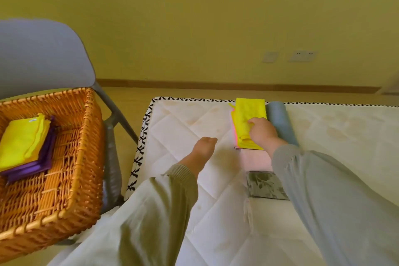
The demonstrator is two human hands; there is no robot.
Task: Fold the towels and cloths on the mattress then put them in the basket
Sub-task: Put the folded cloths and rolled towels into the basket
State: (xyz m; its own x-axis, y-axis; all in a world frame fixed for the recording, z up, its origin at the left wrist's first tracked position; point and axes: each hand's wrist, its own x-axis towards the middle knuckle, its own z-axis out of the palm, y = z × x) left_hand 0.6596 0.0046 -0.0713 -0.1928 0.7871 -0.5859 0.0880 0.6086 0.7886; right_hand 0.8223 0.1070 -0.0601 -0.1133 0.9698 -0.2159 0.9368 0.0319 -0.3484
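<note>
At the far edge of the mattress (183, 125), a folded yellow cloth (248, 112) lies on a pink cloth (234, 134), of which only a thin edge shows. Right hand (262, 134) is on the yellow cloth, fingers curled and pinching its near fold. Left hand (204, 147) hovers just left of it, fingers curled under, nothing seen in them.

Judged step: lifting the folded piece for the basket (86, 136).
- Bring the left hand under the open edges so the layers don't splay.
- Take yellow alone unless pink is also folded; can't tell from here.
- A blue-grey roll (278, 119) sits touching on the right; lift straight up to avoid dragging it.
- Basket is on a chair (38, 54) well to the left, holding a folded yellow-and-purple stack (21, 140); land flat on top.
</note>
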